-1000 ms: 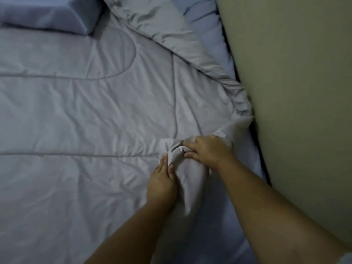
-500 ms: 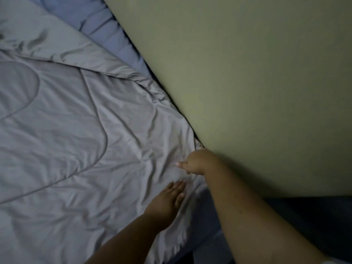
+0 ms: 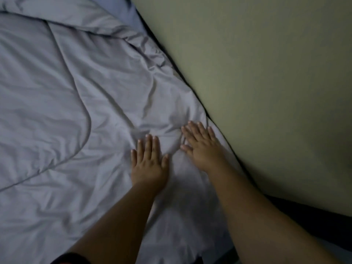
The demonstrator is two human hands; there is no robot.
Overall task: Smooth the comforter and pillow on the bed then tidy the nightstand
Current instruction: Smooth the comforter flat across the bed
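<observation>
Against the wall-side edge of the bed, the grey comforter (image 3: 76,111) lies spread out, and both hands rest on it palm down. The left hand (image 3: 149,164) is flat with its fingers straight and close together, gripping nothing. The right hand (image 3: 202,147) is just as flat, fingers slightly fanned, pressing the cloth and not pinching it. The two are just beside each other, the right a little further forward and much the nearer to the wall (image 3: 266,92).

What matters for the next stroke is where the rumpling lies. The creases (image 3: 150,92) run ahead of the fingertips, up and away from the person, roughly parallel to the comforter's edge, which follows the wall on a diagonal from top centre to lower right. At the far end a strip of blue sheet (image 3: 131,12) shows between comforter and wall. So the likely move is a push forward along that edge, with the right hand best placed for the bunched border and the left for the folds further in.

Both forearms reach in from the bottom of the view, nearly parallel, wrists low – a pose suited to sweeping. Neither pillow nor nightstand is in view.
</observation>
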